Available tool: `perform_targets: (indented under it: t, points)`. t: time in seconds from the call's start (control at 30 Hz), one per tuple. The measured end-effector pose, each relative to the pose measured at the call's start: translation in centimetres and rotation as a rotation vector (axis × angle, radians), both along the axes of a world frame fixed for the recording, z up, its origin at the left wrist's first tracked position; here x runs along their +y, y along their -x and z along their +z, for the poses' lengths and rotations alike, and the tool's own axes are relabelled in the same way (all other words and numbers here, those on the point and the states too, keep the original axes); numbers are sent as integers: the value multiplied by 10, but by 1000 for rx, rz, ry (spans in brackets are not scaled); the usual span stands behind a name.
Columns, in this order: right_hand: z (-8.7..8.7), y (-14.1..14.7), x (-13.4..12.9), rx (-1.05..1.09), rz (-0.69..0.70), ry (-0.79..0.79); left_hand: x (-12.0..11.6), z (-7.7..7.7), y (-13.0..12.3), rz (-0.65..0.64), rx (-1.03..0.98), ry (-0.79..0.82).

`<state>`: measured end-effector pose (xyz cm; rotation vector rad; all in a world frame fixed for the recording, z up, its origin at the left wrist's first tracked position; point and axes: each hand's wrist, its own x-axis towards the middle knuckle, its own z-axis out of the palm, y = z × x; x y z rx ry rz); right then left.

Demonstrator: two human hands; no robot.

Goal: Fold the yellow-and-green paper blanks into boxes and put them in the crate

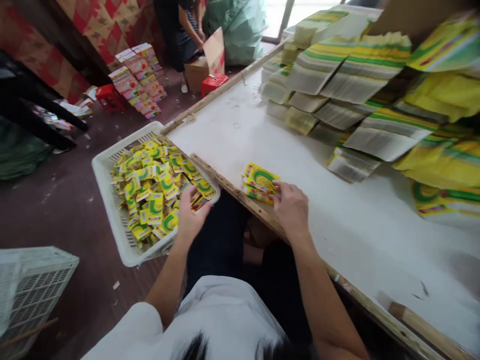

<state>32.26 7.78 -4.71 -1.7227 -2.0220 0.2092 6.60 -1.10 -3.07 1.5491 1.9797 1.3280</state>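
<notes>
My left hand [190,216] is over the near right edge of a white plastic basket [125,250], thumb and fingers apart, with nothing visible between them. The basket is heaped with small yellow and green packets [152,207]. On the white tabletop, close to its wooden edge, lies a short stack of the same kind of packets [262,178]. My right hand [293,206] grips the right end of this stack between thumb and fingers. The fingertips partly cover that end.
Bundles of flat yellow-green packaging [356,75] are piled at the table's back right. A wooden rail [221,182] edges the white table [232,135]. Another crate [37,290] stands lower left. Beyond are red stools [109,97], stacked boxes [138,80] and a person at a carton [197,72].
</notes>
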Motion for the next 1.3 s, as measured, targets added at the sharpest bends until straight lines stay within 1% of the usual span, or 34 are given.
perform_targets:
  t: [0.07,0.13,0.2,0.27,0.37,0.43,0.47,0.5,0.57,0.63,0.7,0.77,0.83,0.9,1.0,1.07,1.13,1.23,1.3]
  points:
    - [-4,0,1,-36,12,-37,-2,0,-18,-141,-48,30]
    - [-8,0,4,-54,36,-61,-4,4,-29,-251,-68,34]
    - [-9,0,7,-43,43,-67,-5,8,-34,-312,-87,33]
    - [-4,0,7,25,22,-85,-7,9,-37,-337,-123,53]
    - [7,6,-7,278,10,-79,-8,3,-44,-390,-259,127]
    - [13,15,-25,505,103,26,-8,-3,-53,-441,-454,148]
    - [14,21,-36,616,189,109,-8,-5,-58,-461,-588,140]
    - [15,27,-46,719,298,203,-7,-6,-63,-459,-738,116]
    - [16,40,-67,902,461,382,-4,-1,-74,-381,-1031,35]
    - [17,51,-82,1034,525,447,2,7,-82,-235,-1227,-72]
    - [18,60,-92,1092,527,456,8,15,-86,-124,-1288,-180]
    - [19,65,-95,1123,513,480,11,18,-88,-80,-1263,-240]
    - [17,67,-94,1174,476,514,9,13,-87,-63,-1204,-218]
    - [13,65,-89,1228,413,513,5,3,-85,-88,-1131,-150]
    - [9,55,-81,1226,329,401,-1,-8,-79,-173,-1017,-61]
    - [10,46,-77,1132,330,297,-2,-10,-72,-199,-942,-27]
    - [13,35,-75,989,344,193,-1,-6,-64,-230,-865,14]
    - [20,20,-74,729,301,-1,-2,8,-47,-275,-737,-26]
    - [25,12,-75,520,266,-139,-5,23,-36,-314,-568,-90]
